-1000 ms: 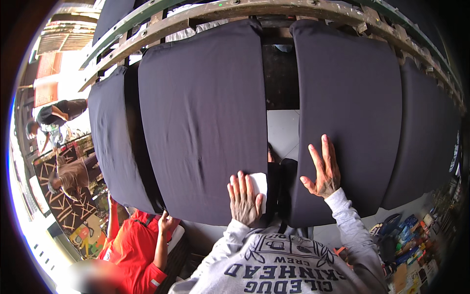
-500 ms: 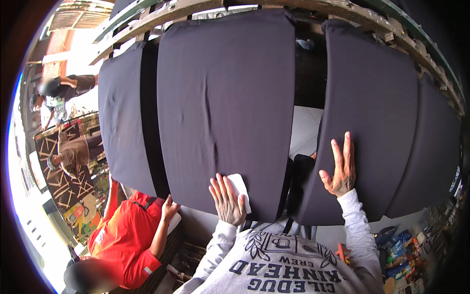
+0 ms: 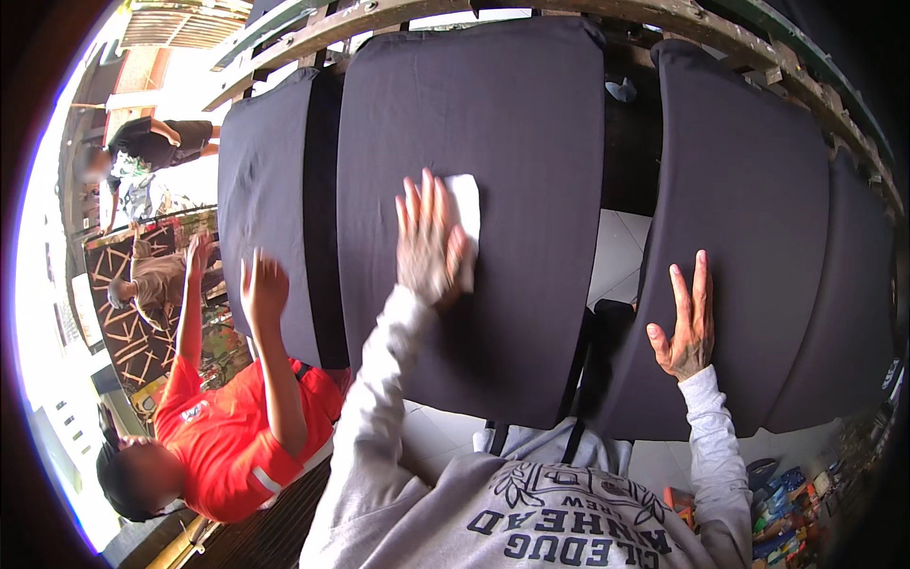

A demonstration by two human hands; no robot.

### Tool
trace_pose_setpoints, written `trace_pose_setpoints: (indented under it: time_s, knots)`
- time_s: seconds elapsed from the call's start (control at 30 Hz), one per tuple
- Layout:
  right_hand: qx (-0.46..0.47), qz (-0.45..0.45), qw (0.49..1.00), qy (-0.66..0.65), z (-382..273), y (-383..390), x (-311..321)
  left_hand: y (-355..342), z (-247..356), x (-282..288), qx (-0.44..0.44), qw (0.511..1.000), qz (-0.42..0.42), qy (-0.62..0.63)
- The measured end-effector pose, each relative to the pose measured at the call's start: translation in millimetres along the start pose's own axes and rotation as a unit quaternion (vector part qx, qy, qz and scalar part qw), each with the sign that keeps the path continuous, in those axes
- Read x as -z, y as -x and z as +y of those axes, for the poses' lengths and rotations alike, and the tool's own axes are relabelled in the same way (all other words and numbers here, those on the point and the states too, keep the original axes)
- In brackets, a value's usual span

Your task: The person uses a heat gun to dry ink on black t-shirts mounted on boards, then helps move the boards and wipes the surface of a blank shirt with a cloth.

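My left hand (image 3: 427,242) lies with extended fingers against a flat white card (image 3: 464,213), pressing it on the upper middle of a dark cloth (image 3: 512,313) stretched over a wide board. The card sticks out past the thumb side; the part beneath the hand is hidden. My right hand (image 3: 684,327) has its fingers spread, and holds nothing. It rests on a second dark cloth-covered board (image 3: 744,190) to the right.
More covered boards stand at left (image 3: 267,190) and far right (image 3: 848,294). A slatted frame (image 3: 512,11) runs behind them. At lower left, a person in a red shirt (image 3: 246,427) raises both hands near the left board. Colourful items (image 3: 787,517) lie at lower right.
My left hand has slid the white card up the middle cloth, whose long creases no longer show. The person in red has let go of the boards' edges and lifted both hands.
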State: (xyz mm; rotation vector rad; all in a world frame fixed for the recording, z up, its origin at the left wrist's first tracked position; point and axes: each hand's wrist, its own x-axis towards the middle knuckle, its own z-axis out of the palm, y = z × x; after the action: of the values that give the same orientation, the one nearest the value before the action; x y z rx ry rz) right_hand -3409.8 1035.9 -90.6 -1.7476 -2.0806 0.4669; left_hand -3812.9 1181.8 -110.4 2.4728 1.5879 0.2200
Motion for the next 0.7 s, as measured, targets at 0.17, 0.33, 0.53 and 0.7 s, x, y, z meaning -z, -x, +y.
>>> trace_pose_setpoints:
  time_s: [0.17, 0.33, 0.53, 0.7]
  knots:
    - [0.002, 0.016, 1.000, 0.010, -2, 2, 0, 95, 56, -1, 0.080, 0.995, -0.044, 0.042]
    - [-0.001, 0.010, 1.000, 0.014, -1, 1, 0, -21, -9, 8, 0.077, 0.996, 0.041, 0.014]
    - [-0.003, -0.013, 1.000, 0.027, -11, 9, 6, -42, -42, 2, 0.039, 0.990, 0.079, -0.111]
    - [-0.018, 0.002, 0.999, 0.029, 7, 15, -8, 77, 71, -15, 0.089, 0.995, -0.011, 0.036]
